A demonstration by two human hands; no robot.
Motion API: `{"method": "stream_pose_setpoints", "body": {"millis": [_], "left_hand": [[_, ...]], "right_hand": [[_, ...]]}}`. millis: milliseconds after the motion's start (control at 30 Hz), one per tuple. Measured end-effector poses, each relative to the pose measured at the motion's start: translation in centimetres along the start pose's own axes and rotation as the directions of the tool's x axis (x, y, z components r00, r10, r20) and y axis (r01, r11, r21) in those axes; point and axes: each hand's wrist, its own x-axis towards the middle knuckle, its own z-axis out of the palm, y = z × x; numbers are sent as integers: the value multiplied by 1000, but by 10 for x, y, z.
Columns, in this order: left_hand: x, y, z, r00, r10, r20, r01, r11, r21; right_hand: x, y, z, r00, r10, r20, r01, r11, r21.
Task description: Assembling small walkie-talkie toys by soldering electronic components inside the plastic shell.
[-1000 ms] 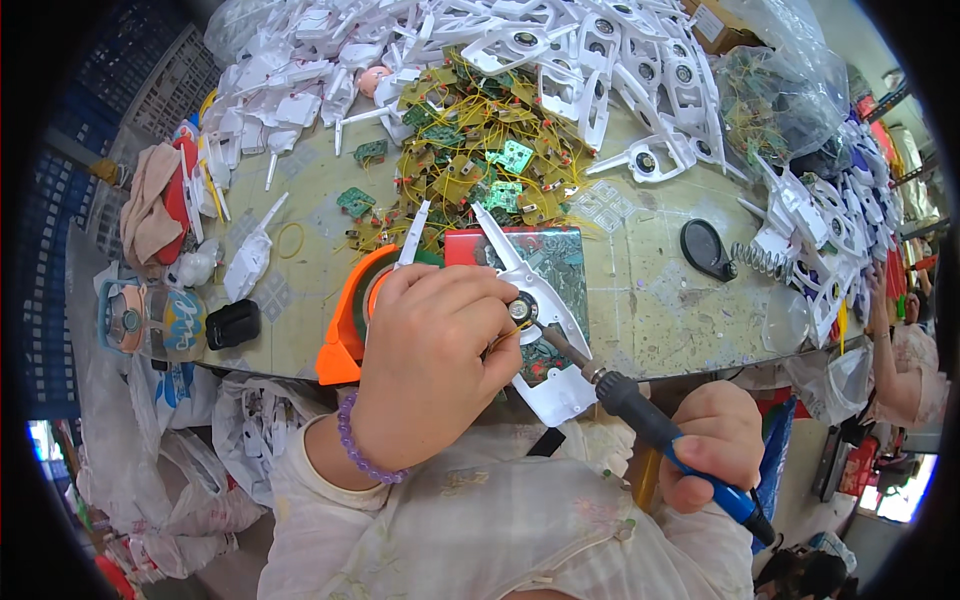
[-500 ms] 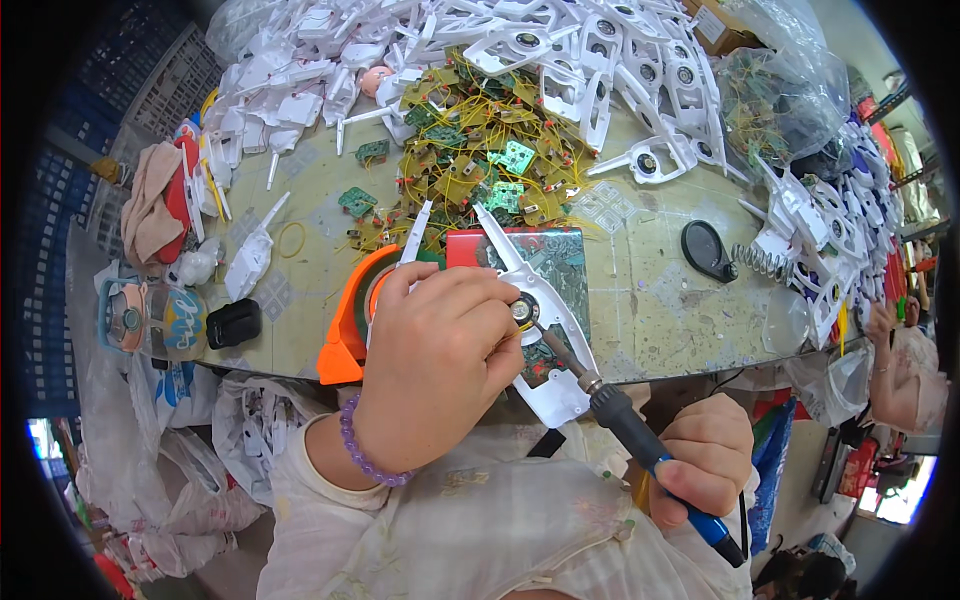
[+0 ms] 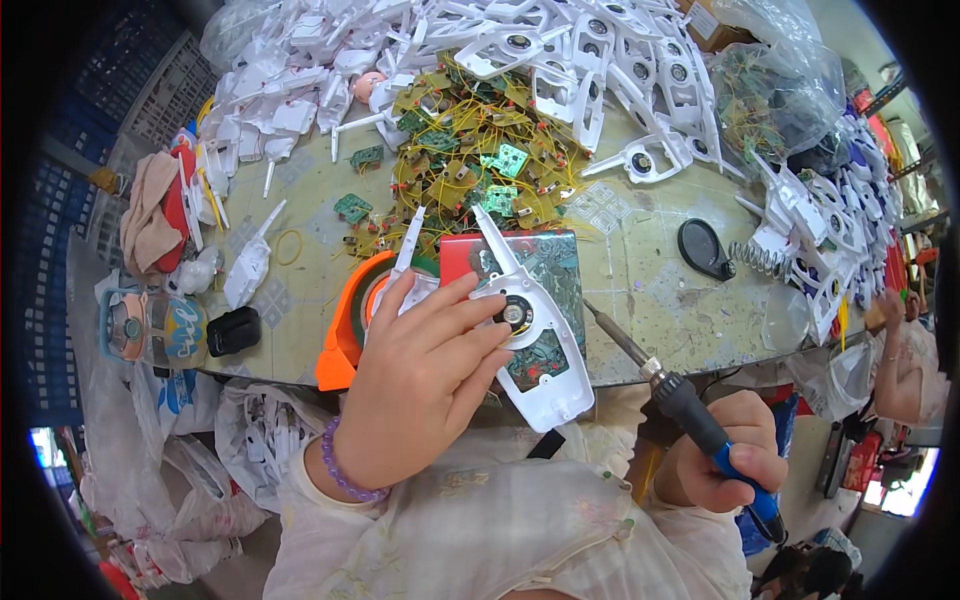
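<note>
My left hand [image 3: 420, 375] lies with its fingers stretched out over a white plastic housing [image 3: 563, 395]. Its fingertips touch the housing beside a small round speaker [image 3: 517, 316] set in the frame. The housing rests on a red-edged block with a mottled dark top [image 3: 560, 262]. Held in my right hand [image 3: 730, 460] is a soldering iron [image 3: 690, 408] with a blue and black handle; its tip points up and left, apart from the housing. Left of the block, an orange tape dispenser [image 3: 338, 345] is partly hidden behind my left hand, with another slim white part [image 3: 409, 243] by it.
Beyond the block lies a heap of circuit boards with yellow wires [image 3: 480, 140]. White housings [image 3: 640, 70] pile up along the back. On the right are a black round holder [image 3: 704, 248] and a metal spring [image 3: 758, 260]; a clear bottle [image 3: 160, 330] and black case [image 3: 234, 331] stand left.
The soldering iron has drawn away from the speaker, rightward and down. My left hand has gone from curled fingers at the speaker to fingers laid out flat on the housing.
</note>
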Motion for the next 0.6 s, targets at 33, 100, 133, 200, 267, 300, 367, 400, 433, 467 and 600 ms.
{"method": "stream_pose_setpoints", "body": {"millis": [33, 100, 133, 200, 267, 300, 367, 400, 433, 467, 600], "left_hand": [[-2, 0, 0, 1000, -12, -23, 12, 1000, -5], [-4, 0, 0, 999, -25, -45, 25, 1000, -12], [-5, -1, 0, 998, -31, -58, 29, 999, -36], [-7, -1, -1, 997, -36, -71, 32, 998, -58], [-8, -1, -3, 995, -57, -81, 51, 996, -78], [-10, -1, -3, 995, -57, -81, 51, 996, -78], [-12, -2, -1, 989, -85, -123, 72, 992, -108], [-13, -1, -1, 989, -86, -123, 73, 992, -107], [-13, 1, -2, 978, -147, -145, 121, 977, -174], [-13, 1, -1, 965, -207, -162, 164, 956, -242], [-13, 1, 0, 972, -158, -177, 106, 957, -269]], "right_hand": [[-1, 1, 0, 1000, 3, 7, -3, 1000, 8], [-3, 1, 0, 1000, 9, 0, -9, 1000, 9], [-3, 1, 0, 1000, 12, -6, -12, 1000, 11], [-3, 0, 1, 1000, 23, -8, -23, 1000, 11], [-3, 0, 4, 999, 32, -9, -32, 999, 11], [-4, 1, 5, 999, 18, -30, -17, 1000, 16], [-4, 1, 6, 999, 4, -50, -3, 1000, 21], [-5, 1, 7, 999, 6, -43, -5, 1000, 23], [-5, 1, 7, 999, 8, -37, -7, 1000, 24], [-6, 0, 7, 999, 8, -37, -7, 1000, 21], [-7, -1, 7, 998, 56, -6, -56, 998, 4]]}}
